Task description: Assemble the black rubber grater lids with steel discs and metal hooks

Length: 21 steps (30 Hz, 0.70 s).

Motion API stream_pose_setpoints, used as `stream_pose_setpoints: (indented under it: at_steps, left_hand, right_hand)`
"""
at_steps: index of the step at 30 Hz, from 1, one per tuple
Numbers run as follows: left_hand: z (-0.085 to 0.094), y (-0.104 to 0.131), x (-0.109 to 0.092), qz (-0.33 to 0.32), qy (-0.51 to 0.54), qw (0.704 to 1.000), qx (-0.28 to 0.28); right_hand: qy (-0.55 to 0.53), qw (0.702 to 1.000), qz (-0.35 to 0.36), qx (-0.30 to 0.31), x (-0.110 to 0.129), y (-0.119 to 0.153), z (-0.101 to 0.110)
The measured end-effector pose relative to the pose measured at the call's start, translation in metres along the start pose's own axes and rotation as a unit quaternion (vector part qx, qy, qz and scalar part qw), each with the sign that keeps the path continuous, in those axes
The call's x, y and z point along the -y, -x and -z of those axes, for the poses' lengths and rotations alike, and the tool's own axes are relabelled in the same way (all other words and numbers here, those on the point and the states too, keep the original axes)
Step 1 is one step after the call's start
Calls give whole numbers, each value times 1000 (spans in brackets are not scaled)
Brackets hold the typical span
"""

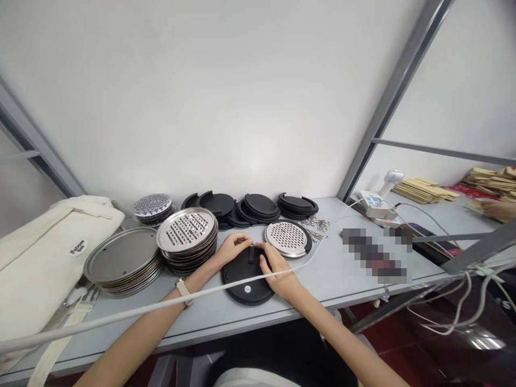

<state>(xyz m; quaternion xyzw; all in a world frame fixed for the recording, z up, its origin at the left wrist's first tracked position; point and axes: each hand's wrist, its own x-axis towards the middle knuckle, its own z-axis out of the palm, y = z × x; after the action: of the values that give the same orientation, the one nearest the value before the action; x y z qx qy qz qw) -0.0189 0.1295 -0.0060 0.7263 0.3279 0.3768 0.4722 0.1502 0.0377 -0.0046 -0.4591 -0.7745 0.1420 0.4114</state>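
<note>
A black round disc with a small white sticker and a short black strap lies on the table in front of me. My left hand is at its upper left edge, fingertips pinched on a small metal piece at the strap's top end. From the other side, my right hand closes its fingers on the same metal piece, thumb near the strap. The fingertips partly hide this piece. Behind my right hand, a perforated metal grater plate sits in a black round holder.
Left stand stacks of grater plates and grey round plates, beside a cream bag. Black discs line the wall, near loose metal pieces. A white cable crosses in front. Another person's hand is far right.
</note>
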Motion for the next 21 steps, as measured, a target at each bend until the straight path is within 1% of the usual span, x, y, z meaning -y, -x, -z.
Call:
stream_pose_setpoints:
  at_steps: [16,21]
  left_hand:
    - [1,1,-1,-29,-22,999,6]
    - [1,1,-2,-27,-23,999,3]
  right_hand:
    - [3,1000,12,-15,2,0,0]
    - [0,1000,16,-17,3,1,0]
